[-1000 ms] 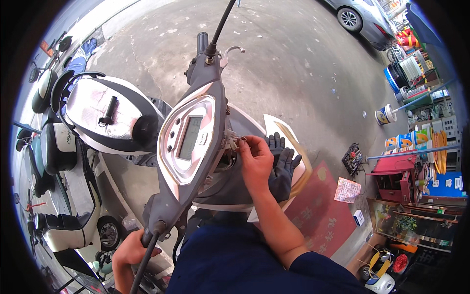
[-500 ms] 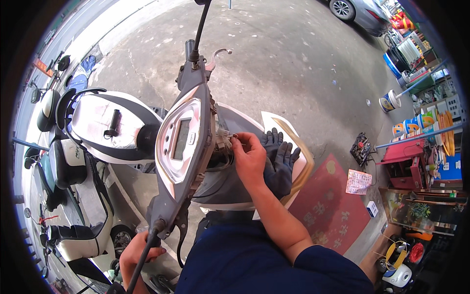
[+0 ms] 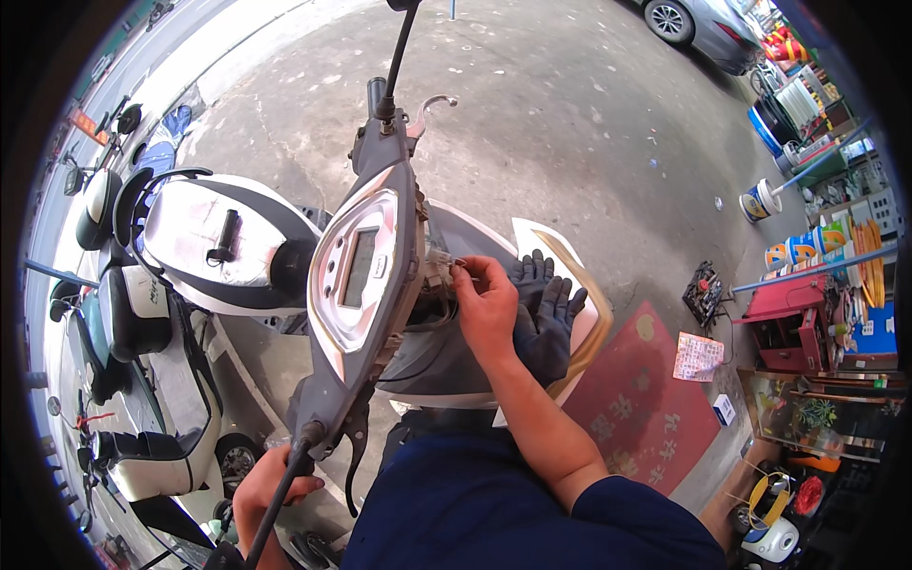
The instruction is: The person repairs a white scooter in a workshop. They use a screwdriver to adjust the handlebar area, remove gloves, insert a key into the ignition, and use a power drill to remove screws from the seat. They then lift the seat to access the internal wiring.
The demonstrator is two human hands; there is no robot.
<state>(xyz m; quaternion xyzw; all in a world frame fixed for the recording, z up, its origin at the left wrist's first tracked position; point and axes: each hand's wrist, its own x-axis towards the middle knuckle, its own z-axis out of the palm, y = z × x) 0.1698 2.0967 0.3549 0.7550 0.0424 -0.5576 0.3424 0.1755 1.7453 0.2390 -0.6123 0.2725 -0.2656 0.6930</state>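
The scooter's grey handlebar cover (image 3: 370, 256) with its dashboard display (image 3: 359, 269) stands upright before me. Its front side is uncovered, showing wires. There my right hand (image 3: 486, 299) pinches a small whitish wire connector (image 3: 439, 265) between thumb and fingers. My left hand (image 3: 266, 483) is curled around the near handlebar grip, which is mostly hidden by the hand and the black mirror stem (image 3: 283, 494). A brake lever (image 3: 355, 456) sits beside it. Dark work gloves (image 3: 546, 318) rest on the scooter's front, just right of my right hand.
The scooter's white-and-black seat (image 3: 223, 237) lies left of the handlebar. More parked scooters (image 3: 157, 380) line the left. On the right are a red mat (image 3: 632, 399), a tangled black part (image 3: 705, 294), a red cabinet (image 3: 784, 318) and a bucket (image 3: 760, 199).
The whole view has shifted slightly, with the scooter a little further right in the picture. Both hands keep their places, the right one still at the connector.
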